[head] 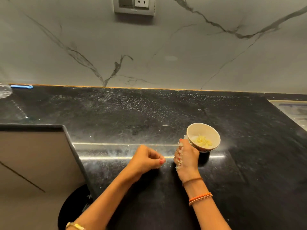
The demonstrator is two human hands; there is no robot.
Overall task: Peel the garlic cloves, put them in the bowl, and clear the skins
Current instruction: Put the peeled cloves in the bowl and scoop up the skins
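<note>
No writing is legible anywhere, not even on the wall socket (134, 4). Her right hand (186, 156) stands on edge on the black counter (149, 113), fingers curled round a wad of papery garlic skins (179, 161), its knuckles against the near left side of the bowl (214, 133). Peeled cloves (203, 141) lie in that bowl. Just left, her left hand (146, 157) is bent at the wrist, fingertips pinched together; what they pinch, I cannot tell.
</note>
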